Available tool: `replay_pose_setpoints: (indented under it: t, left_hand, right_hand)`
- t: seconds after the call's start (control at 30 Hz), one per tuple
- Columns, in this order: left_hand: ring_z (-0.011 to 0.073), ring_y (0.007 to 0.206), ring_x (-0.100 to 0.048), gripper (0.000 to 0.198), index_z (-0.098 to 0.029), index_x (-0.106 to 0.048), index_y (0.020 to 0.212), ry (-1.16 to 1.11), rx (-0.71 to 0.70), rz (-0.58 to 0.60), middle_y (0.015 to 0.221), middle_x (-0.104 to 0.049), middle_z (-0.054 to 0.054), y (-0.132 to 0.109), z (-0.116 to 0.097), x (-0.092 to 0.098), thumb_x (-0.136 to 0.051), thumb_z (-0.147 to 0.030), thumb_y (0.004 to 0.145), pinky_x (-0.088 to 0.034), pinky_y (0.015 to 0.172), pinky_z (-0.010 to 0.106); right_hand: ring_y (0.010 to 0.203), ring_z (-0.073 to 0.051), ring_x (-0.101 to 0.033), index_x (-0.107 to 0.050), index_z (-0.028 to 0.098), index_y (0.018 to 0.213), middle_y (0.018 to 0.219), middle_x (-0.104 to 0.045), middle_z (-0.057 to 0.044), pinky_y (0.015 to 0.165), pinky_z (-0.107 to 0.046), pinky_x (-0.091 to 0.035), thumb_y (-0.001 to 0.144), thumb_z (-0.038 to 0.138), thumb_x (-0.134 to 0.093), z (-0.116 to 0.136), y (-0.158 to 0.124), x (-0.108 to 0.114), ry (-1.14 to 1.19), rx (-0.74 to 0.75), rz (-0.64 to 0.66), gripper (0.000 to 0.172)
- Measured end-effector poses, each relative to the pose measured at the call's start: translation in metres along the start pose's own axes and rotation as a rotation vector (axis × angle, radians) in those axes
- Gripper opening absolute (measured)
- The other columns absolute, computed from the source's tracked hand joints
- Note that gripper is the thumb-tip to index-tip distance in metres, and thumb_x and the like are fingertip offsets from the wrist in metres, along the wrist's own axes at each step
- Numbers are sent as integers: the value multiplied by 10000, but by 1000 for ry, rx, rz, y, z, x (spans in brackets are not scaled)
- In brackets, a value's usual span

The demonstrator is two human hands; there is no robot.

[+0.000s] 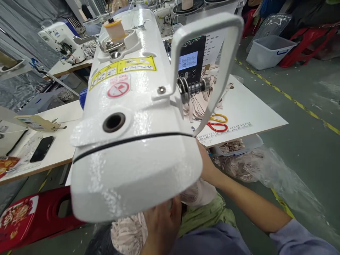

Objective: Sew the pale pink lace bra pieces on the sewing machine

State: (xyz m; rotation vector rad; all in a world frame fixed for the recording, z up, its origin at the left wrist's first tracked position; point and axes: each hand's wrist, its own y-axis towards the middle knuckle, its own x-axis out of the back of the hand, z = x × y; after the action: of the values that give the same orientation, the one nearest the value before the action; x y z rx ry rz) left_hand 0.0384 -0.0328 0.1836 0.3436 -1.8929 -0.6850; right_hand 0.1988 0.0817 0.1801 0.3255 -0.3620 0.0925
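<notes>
A white sewing machine head (138, 166) fills the middle of the view and covers the sewing area. Below its front edge shows my left hand (163, 221), back towards me, its fingertips hidden by the machine. My right hand (205, 163) reaches in at the machine's right side, and its fingers are out of sight behind the housing. Between the hands hangs pale pink fabric (202, 193), close to both; whether either one grips it cannot be made out. A bundle of pale gathered strips (129, 232) lies left of my left hand.
Scissors with red and yellow handles (218, 124) lie on the white table (255, 109) by a printed ruler scale. Pale strips (196, 106) are heaped beneath a control panel (191, 60). A red stool (42, 216) stands at left, a plastic bin (269, 49) at far right.
</notes>
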Motion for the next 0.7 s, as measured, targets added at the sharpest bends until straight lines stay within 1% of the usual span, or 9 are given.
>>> replay_pose_setpoints:
  t: [0.07,0.17,0.23,0.3,0.4,0.47,0.53,0.6,0.7]
  left_hand:
    - [286,1000,-650,350,-188,-593,1255,-65,103,13,1058,-671,138,-4,11,0,-576,-310,927,-511,876,414]
    - [247,987,-672,351,-203,-561,1288,-300,367,83,1040,-696,112,-7,22,-6,-456,-366,996,-556,824,353]
    - [229,999,-685,397,-209,-569,1288,-458,495,124,1026,-713,100,-7,26,-12,-365,-423,1023,-564,839,330]
    - [233,1017,-687,463,-198,-593,1268,-572,568,177,1026,-723,104,-7,29,-19,-330,-487,1021,-561,869,339]
    - [264,1060,-676,518,-175,-624,1216,-689,627,263,1082,-721,123,-9,32,-24,-359,-559,990,-546,914,382]
    - [278,1101,-658,518,-171,-632,1181,-736,646,310,1113,-713,124,-10,34,-25,-378,-573,976,-524,952,402]
    - [275,1085,-655,493,-175,-650,1107,-736,651,324,1076,-715,113,-10,34,-24,-383,-567,971,-510,963,398]
    - [259,970,-672,474,-186,-670,976,-695,642,332,953,-721,91,-10,34,-23,-378,-560,970,-534,885,368]
    - [222,727,-641,521,-205,-641,755,-614,608,343,730,-667,47,-8,33,-21,-335,-564,977,-529,662,301]
  right_hand:
    - [755,-181,-599,-622,226,1012,1094,-633,-79,701,-330,-527,914,305,-544,-4,-11,4,61,-25,-51,149]
    - [764,-176,-594,-616,212,974,985,-635,-64,718,-318,-515,921,327,-550,-11,-29,6,99,-23,-68,143]
    - [801,-181,-603,-608,210,962,967,-638,-63,729,-313,-513,929,354,-556,-15,-41,6,103,13,-61,157]
    - [855,-195,-616,-603,213,955,962,-641,-65,748,-316,-517,936,408,-563,-18,-50,4,105,51,-54,199]
    - [927,-221,-632,-604,213,979,972,-648,-83,791,-339,-527,933,533,-552,-20,-59,3,81,88,-17,327]
    - [948,-232,-641,-603,208,1010,989,-656,-100,810,-354,-533,924,606,-526,-22,-63,4,60,96,14,415]
    - [947,-236,-648,-599,201,1034,997,-662,-112,812,-360,-539,914,647,-508,-23,-65,6,43,99,41,471]
    - [943,-243,-655,-600,198,1054,1001,-667,-118,813,-367,-544,908,660,-506,-25,-67,8,25,103,70,493]
    - [945,-262,-664,-606,215,1080,1012,-674,-124,821,-374,-548,901,680,-495,-28,-71,10,-1,103,101,511]
